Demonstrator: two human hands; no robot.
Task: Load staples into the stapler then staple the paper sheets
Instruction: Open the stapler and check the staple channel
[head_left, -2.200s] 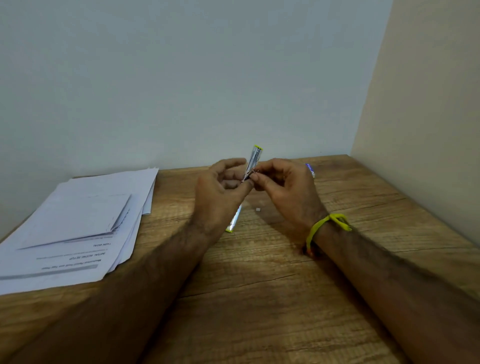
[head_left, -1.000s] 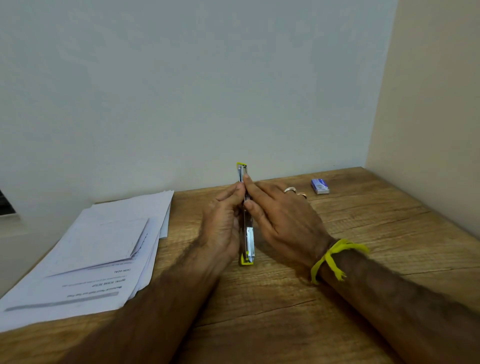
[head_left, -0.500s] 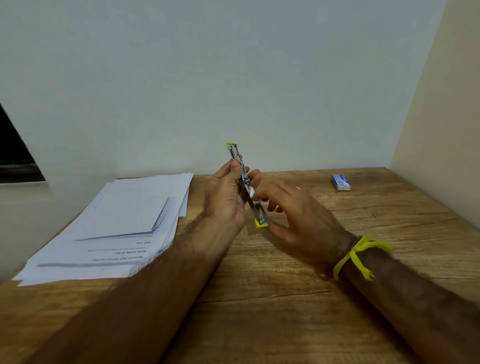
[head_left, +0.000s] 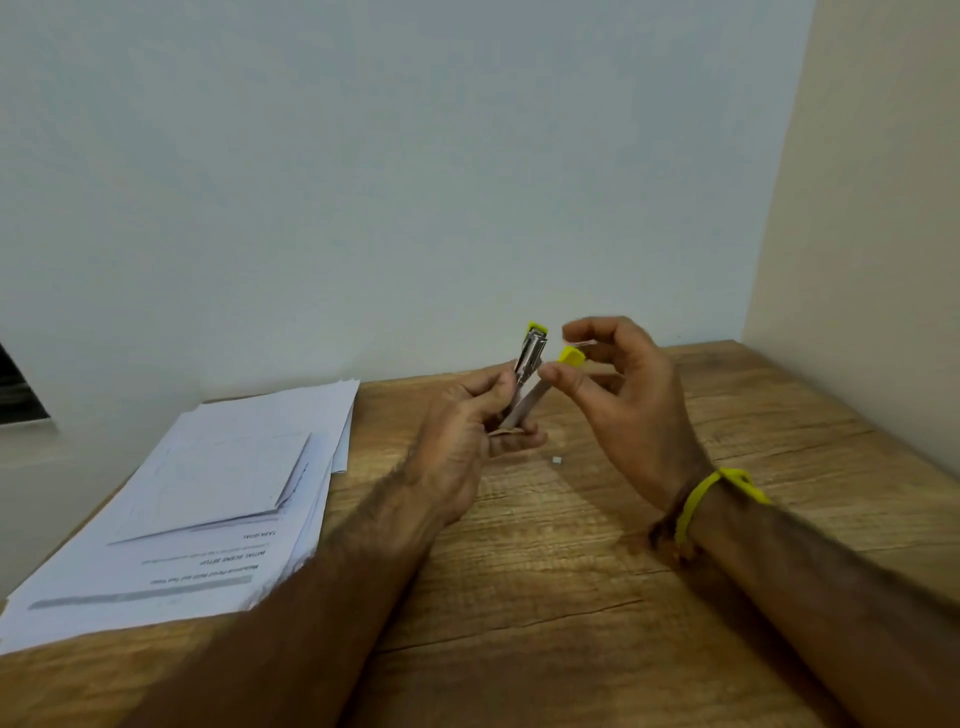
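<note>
My left hand (head_left: 462, 431) grips the metal stapler (head_left: 530, 358) by its lower end and holds it upright above the table. The stapler is spread open in a narrow V, each arm ending in a yellow tip. My right hand (head_left: 628, 405) is beside it, thumb and forefinger curled around the yellow tip (head_left: 571, 356) of the right arm. A thin pale strip shows between those fingers, too small to identify. A small piece of staples (head_left: 557, 459) lies on the wood under my hands. The paper sheets (head_left: 208, 499) lie stacked at the left.
The wooden table (head_left: 571, 597) sits in a corner, with a grey wall behind and a beige wall (head_left: 872, 234) on the right. A folded sheet lies on top of the paper stack. My right wrist wears a yellow band (head_left: 711, 493).
The stapler has swung from a slanted, closed hold to upright with its arms spread. My right hand moved from its lower end up to the yellow tip. The staple box is out of sight.
</note>
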